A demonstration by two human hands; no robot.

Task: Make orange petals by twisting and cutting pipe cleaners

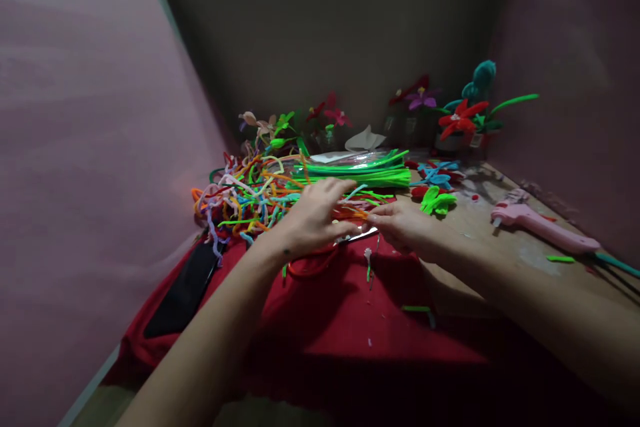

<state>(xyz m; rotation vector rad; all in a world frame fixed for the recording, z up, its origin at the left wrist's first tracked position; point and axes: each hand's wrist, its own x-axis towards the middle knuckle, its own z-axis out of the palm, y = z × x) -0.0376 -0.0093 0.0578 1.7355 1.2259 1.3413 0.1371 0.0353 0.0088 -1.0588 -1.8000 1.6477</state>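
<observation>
Your right hand (400, 225) has its grip pinched on the right end of an orange pipe cleaner (354, 213), which runs leftward, its long axis roughly sideways, toward your nearby left hand (315, 217), thumb and fingers parted, above the red cloth (320, 320) on the table (483, 217).

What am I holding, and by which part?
Your right hand appears to pinch an orange pipe cleaner by one end; for your left hand, I can't tell.
</observation>
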